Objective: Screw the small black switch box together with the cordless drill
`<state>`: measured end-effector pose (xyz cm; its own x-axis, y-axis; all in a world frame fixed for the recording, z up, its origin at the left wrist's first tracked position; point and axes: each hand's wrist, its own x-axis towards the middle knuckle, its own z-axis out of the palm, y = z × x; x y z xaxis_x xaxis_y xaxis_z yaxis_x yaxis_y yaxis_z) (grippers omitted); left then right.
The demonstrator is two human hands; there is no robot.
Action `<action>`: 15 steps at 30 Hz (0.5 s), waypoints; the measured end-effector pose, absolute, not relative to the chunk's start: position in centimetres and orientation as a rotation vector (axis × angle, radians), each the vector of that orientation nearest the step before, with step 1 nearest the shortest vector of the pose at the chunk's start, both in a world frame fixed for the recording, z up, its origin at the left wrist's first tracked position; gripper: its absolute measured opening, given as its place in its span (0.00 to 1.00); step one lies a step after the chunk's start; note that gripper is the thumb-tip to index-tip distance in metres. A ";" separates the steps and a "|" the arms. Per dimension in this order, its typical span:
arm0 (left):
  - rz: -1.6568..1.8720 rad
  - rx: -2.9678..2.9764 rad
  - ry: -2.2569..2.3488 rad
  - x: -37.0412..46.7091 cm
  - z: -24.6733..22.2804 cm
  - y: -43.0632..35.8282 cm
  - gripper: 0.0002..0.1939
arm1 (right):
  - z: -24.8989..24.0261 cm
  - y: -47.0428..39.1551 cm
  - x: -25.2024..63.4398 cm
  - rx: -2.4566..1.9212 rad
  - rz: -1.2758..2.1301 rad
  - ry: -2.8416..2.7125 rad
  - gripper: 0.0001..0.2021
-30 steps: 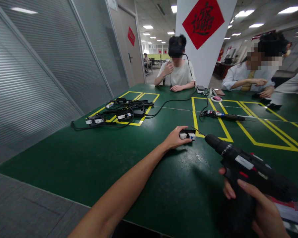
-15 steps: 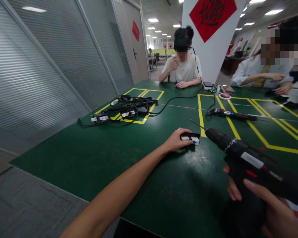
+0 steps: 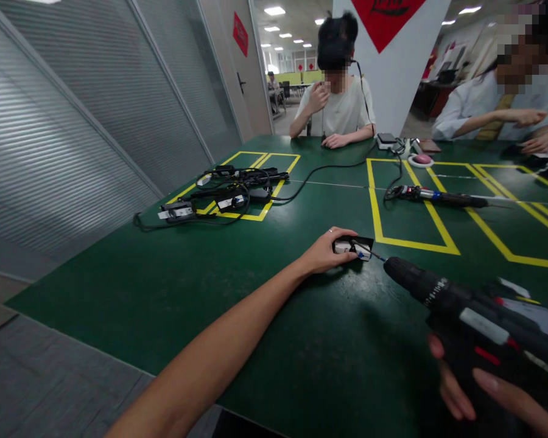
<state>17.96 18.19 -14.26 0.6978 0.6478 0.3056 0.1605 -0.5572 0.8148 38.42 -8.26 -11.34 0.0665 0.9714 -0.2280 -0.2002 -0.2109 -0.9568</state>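
My left hand (image 3: 327, 250) is closed around a small black-and-white part (image 3: 364, 249), steadying it on the green table (image 3: 256, 274). A blue detail shows on the part's near side, by my thumb. In my right hand (image 3: 466, 383) is a black cordless drill (image 3: 479, 316) with red accents, gripped by its handle at the lower right. Its long thin bit (image 3: 375, 256) points left and overlaps the part in this view. Whether the tip touches the part, I cannot make out.
Black devices with tangled cables (image 3: 228, 191) lie inside yellow tape at the left. A dark rod-shaped device (image 3: 442, 197) rests at the right. Opposite sits a person in a headset (image 3: 338, 103); another person (image 3: 497, 115) sits at the far right. A pink-and-white round object (image 3: 421, 160) lies near the back.
The drill's bit has come down to the part, where before it pointed above it. The view has shifted slightly downward. My left hand keeps its hold on the part.
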 end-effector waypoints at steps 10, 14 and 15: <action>0.777 2.096 0.613 18.0 -14.5 18.3 0.25 | -11.6 -8.3 38.7 -1.251 1.384 -0.749 0.15; 0.772 2.090 0.623 18.1 -14.6 18.3 0.26 | -12.7 -8.9 39.6 -1.212 1.438 -0.727 0.15; 0.769 2.087 0.625 18.1 -14.6 18.2 0.26 | -12.8 -9.0 39.6 -1.202 1.443 -0.717 0.16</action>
